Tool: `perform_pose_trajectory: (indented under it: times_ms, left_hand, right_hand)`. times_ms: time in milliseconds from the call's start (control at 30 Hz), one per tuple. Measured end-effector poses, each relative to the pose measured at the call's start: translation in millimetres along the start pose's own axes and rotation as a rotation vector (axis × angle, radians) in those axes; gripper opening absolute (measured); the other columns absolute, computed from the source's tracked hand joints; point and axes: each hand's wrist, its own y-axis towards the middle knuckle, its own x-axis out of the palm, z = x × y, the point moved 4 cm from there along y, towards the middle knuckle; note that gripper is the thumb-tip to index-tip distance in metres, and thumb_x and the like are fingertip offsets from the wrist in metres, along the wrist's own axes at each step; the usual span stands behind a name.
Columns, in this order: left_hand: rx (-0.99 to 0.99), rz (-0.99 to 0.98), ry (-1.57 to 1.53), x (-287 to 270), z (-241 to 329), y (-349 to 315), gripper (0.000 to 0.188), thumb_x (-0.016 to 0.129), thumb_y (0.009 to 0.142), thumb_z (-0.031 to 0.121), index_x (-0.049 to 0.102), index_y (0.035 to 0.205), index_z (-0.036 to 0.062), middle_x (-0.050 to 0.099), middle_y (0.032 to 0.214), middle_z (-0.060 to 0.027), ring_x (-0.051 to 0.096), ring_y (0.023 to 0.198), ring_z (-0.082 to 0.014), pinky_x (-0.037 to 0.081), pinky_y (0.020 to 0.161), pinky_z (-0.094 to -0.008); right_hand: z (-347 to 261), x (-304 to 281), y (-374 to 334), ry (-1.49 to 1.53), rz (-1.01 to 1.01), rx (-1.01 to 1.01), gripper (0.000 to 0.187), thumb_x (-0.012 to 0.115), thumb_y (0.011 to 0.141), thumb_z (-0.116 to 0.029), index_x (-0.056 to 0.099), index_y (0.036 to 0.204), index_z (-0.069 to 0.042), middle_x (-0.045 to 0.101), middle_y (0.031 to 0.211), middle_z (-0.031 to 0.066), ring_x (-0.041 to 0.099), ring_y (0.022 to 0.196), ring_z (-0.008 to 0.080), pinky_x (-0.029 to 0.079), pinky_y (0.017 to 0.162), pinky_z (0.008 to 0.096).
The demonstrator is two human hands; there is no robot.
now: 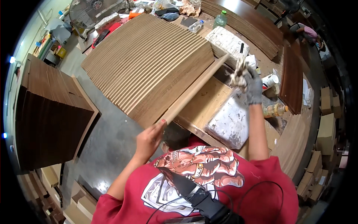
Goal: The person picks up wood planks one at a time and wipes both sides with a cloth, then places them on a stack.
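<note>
single head-worn fisheye view, steeply downward and close over the workbench (209, 108), edges bent toward the rim

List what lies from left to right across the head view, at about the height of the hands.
Stack of dark brown boards → bare left hand gripping the near end of a long wooden strip → white stained block → gloved right hand holding a rag → plastic bottle lying on its side.
</note>
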Motion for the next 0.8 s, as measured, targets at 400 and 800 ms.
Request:
perform_pose_trajectory:
  times_ms: [400, 800]
  left_hand:
    - [0.143, -0.045, 0.095, 75, -10, -42, 0.050, 0.074, 0.069, 0.011, 0.064, 0.118, 0.0163, 0.060, 0.128, -0.0033, 0.063, 0.109, -0.0204, 0.055, 0.083, -0.0306]
    - [-0.063, -0.132, 0.198, 99, -8, -52, 0.067, 0.063, 0.069, 0.003, 0.050, 0.134, 0.0130, 0.046, 0.143, -0.0082, 0.052, 0.124, -0.0245, 0.049, 0.096, -0.0343]
  right_hand:
    - [130, 142, -110, -1.071, -1.006, -0.186, 0.035, 0.051, 0.086, -0.010, 0.056, 0.119, -0.001, 0.060, 0.112, 0.0211, 0.061, 0.097, 0.0316, 0.051, 0.085, 0.0414]
    - [153, 84, 65, -1.970, -0.687, -0.356, 0.029, 0.045, 0.088, -0.022, 0.070, 0.093, -0.008, 0.069, 0.103, 0.0166, 0.067, 0.085, 0.0282, 0.052, 0.078, 0.0396]
